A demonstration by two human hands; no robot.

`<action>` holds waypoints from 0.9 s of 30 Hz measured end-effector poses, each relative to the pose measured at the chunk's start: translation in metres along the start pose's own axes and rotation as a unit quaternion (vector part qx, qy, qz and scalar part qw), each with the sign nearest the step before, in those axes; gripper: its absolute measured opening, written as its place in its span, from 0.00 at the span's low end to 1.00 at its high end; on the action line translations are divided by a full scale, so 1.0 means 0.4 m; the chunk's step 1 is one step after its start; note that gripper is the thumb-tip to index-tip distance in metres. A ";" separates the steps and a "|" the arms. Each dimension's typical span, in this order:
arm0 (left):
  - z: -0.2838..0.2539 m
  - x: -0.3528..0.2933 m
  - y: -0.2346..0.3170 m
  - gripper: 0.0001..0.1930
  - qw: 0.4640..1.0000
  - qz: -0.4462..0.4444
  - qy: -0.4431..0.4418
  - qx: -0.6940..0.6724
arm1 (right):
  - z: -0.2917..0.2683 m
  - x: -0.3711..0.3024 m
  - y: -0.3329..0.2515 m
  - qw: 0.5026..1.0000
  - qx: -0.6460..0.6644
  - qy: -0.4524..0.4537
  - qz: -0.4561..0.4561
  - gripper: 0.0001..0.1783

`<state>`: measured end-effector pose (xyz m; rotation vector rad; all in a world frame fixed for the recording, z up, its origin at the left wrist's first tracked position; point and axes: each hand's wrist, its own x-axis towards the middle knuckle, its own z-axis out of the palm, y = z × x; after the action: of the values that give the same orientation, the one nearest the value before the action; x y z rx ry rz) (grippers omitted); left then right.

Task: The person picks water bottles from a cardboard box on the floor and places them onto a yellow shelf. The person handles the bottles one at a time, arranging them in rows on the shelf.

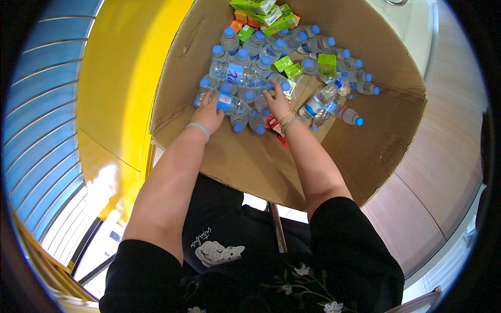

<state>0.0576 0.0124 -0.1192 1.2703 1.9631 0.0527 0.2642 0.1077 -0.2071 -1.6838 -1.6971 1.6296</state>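
Inside a large cardboard box (360,151), my left hand (210,112) is closed over a clear water bottle (239,108) with a blue label and cap, lying across other upright bottles. Just beyond it another water bottle (224,70) lies on its side over the cluster. My right hand (279,103) reaches in among the bottles with thumb and forefinger apart. Its fingertips are close to a blue-capped bottle (285,86); whether they touch it is hard to tell. Red packets (276,128) lie beside that wrist.
Green drink cartons (282,23) are piled at the far side of the box, with an orange carton (237,26) among them. More bottles (326,104) lie loosely to the right. A yellow panel (120,78) stands left of the box; a pale wood-look surface (454,135) is on the right.
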 end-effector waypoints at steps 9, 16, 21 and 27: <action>-0.006 -0.006 0.007 0.25 1.000 0.004 0.007 0.011 | -0.135 0.071 -0.056 0.983 -0.078 0.164 0.010 0.19; -0.009 -0.001 0.014 0.24 1.000 0.021 0.005 0.000 | -0.218 0.309 0.128 0.982 0.038 0.160 0.089 0.24; -0.015 -0.005 0.018 0.25 1.000 -0.010 -0.013 0.014 | -0.238 0.303 0.097 0.977 0.071 0.140 0.147 0.23; -0.008 -0.016 0.012 0.26 1.000 -0.012 -0.006 0.009 | -0.243 0.125 -0.094 0.960 -0.051 0.270 -0.057 0.13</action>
<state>0.0606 0.0110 -0.1112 1.2561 1.9718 0.0159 0.3059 0.2087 -0.1690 -1.8203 -1.5742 0.9217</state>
